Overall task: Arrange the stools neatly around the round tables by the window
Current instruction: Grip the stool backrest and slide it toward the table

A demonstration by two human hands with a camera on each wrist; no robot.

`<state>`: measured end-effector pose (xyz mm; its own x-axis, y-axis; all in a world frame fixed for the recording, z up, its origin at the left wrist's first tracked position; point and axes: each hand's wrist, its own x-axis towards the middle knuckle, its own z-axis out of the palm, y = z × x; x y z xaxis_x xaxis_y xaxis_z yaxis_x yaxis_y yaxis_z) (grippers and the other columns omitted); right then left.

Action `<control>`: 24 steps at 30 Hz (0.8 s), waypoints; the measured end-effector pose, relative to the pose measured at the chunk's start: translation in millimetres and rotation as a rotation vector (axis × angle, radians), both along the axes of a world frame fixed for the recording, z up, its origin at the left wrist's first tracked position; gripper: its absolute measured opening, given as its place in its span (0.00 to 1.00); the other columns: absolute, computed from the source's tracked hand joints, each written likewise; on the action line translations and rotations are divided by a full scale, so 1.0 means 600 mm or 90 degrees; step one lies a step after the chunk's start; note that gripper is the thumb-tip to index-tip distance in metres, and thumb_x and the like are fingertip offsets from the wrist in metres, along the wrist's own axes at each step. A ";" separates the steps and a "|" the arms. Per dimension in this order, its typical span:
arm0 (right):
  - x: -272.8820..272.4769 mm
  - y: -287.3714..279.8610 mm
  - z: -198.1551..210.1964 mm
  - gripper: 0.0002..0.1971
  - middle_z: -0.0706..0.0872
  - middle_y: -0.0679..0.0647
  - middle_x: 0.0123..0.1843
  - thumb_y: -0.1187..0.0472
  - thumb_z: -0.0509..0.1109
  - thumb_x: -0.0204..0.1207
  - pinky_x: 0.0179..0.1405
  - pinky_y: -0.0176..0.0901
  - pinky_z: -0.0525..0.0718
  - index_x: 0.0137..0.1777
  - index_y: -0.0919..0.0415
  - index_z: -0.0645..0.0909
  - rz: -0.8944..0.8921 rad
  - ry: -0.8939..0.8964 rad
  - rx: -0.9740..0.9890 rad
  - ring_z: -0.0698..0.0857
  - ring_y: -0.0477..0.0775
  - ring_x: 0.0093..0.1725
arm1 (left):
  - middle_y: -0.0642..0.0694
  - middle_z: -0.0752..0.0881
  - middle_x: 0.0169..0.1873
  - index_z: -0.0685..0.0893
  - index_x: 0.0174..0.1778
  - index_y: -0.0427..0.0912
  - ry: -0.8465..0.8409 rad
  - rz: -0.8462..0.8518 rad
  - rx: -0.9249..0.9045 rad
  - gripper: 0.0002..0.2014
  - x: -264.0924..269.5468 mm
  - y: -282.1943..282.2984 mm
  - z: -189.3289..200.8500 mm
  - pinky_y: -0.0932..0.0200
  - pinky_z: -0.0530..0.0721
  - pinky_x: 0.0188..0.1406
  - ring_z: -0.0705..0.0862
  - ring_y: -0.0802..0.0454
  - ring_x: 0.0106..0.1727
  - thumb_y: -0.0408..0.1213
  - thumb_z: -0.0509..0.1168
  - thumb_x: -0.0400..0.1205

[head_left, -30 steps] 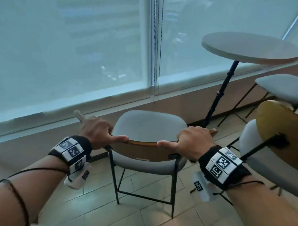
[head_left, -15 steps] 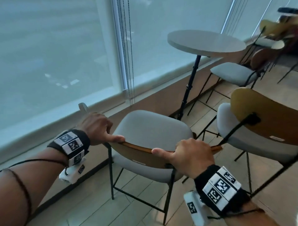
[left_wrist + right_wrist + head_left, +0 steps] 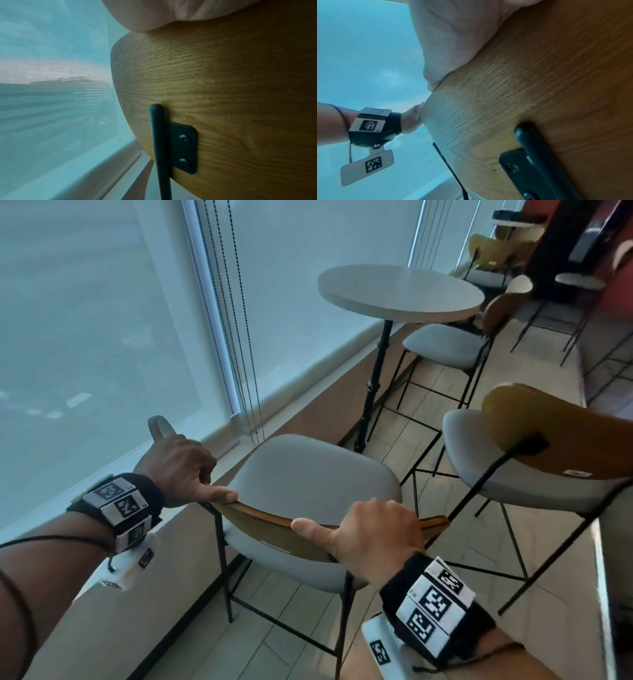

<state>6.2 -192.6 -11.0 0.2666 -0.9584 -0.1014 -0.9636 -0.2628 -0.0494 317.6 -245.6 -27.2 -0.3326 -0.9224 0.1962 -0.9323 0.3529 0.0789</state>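
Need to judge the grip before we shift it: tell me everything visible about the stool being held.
The held stool has a grey padded seat, a curved wooden backrest screwed to thin black metal legs by black brackets. It stands upright on the tiled floor beside the window, short of the round table. The left hand and right hand grip the backrest's top edge.

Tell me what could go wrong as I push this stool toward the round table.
1. The held stool could strike the black table post or the neighbouring stool's legs, which stand close ahead.
2. The blind cords hang right beside the seat and might snag.
3. Both hands, left hand and right hand, grip only the backrest's top edge, so the tall stool may tip.
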 end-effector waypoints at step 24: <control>0.169 -0.032 -0.011 0.47 0.84 0.56 0.34 0.16 0.41 0.65 0.49 0.54 0.78 0.33 0.59 0.83 -0.078 -0.126 -0.100 0.83 0.60 0.40 | 0.56 0.80 0.26 0.87 0.27 0.48 0.085 -0.120 0.007 0.43 0.140 -0.101 0.007 0.53 0.69 0.38 0.80 0.45 0.36 0.85 0.46 0.64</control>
